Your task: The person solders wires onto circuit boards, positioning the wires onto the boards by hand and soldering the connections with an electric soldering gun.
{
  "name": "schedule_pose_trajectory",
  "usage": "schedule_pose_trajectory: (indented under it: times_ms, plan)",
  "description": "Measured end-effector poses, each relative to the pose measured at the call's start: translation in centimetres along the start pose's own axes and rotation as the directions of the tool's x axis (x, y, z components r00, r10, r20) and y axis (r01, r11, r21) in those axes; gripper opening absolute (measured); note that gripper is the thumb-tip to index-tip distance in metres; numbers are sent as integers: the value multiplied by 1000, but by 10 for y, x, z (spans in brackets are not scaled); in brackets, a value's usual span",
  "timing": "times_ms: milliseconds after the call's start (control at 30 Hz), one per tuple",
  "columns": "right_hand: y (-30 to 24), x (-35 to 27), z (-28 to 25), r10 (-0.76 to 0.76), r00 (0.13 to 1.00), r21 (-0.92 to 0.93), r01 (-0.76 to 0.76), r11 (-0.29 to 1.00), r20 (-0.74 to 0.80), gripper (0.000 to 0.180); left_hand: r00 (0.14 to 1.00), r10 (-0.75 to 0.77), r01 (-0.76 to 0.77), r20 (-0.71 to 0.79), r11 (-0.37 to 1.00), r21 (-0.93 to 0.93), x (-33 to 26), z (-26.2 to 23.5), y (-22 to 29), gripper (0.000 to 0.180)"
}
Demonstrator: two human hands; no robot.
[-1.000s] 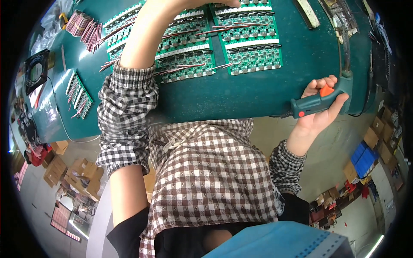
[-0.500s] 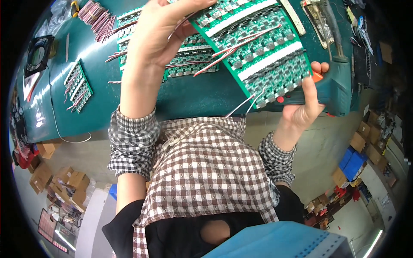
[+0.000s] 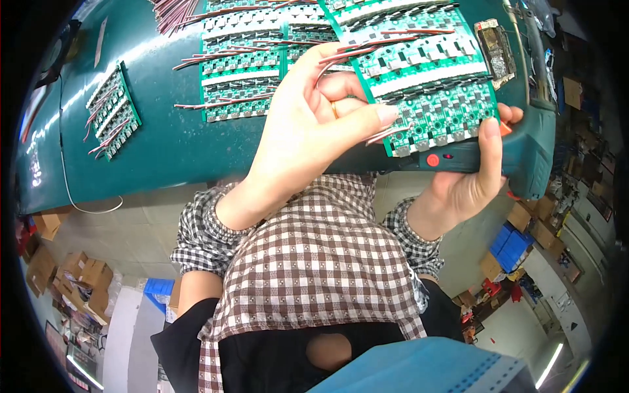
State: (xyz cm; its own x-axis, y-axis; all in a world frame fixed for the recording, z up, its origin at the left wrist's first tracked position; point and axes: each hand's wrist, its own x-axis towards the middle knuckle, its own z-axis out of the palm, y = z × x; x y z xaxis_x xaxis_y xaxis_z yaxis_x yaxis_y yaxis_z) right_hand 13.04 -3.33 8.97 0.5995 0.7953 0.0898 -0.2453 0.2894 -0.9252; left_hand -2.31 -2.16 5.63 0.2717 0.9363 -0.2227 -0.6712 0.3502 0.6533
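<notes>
A green circuit board panel (image 3: 429,98) with rows of small parts, white strips and thin red, black and white wires is held up above the near edge of the table. My left hand (image 3: 321,118) grips its lower left edge, thumb in front near the corner, by some loose wire ends. On the lower right edge, my right hand (image 3: 468,170) pinches the panel with the thumb in front and fingertips behind. Just behind the right hand is a teal gun-shaped tool (image 3: 536,147) with an orange trigger and a red button, partly hidden by the panel and hand.
More wired green panels (image 3: 239,69) lie on the dark green table (image 3: 157,157) behind my left hand. Farther left is a smaller panel (image 3: 114,111). A bundle of reddish wires (image 3: 171,14) lies at the back; a worn, stained holder (image 3: 495,52) stands right of the panel.
My left hand has come down from the panel's upper left to its lower left edge, by the wire ends. The panel hangs straighter. My right hand keeps its hold. The view has shifted slightly.
</notes>
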Motion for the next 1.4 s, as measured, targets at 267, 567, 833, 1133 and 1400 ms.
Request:
schedule_pose_trajectory:
  times_ms: [267,567,833,1133,1400]
  plan:
    - [1,3,-5,-18,1000,-1,18,1000,-23,44,1000,27,-27,9,999,-41,3,0,0,58]
    - [4,-2,2,-25,999,-45,24,999,-26,44,998,31,-32,46,999,28,0,-6,4,67]
    - [5,-6,6,-46,998,-52,43,998,-53,47,1000,5,-6,25,999,41,-1,-10,6,66]
    - [9,-13,11,-22,1000,-16,22,1000,-19,45,996,-82,83,24,992,-90,1,-22,7,61]
    - [5,-10,11,-53,997,-86,49,995,-49,45,983,-179,181,32,979,-90,4,-17,6,51]
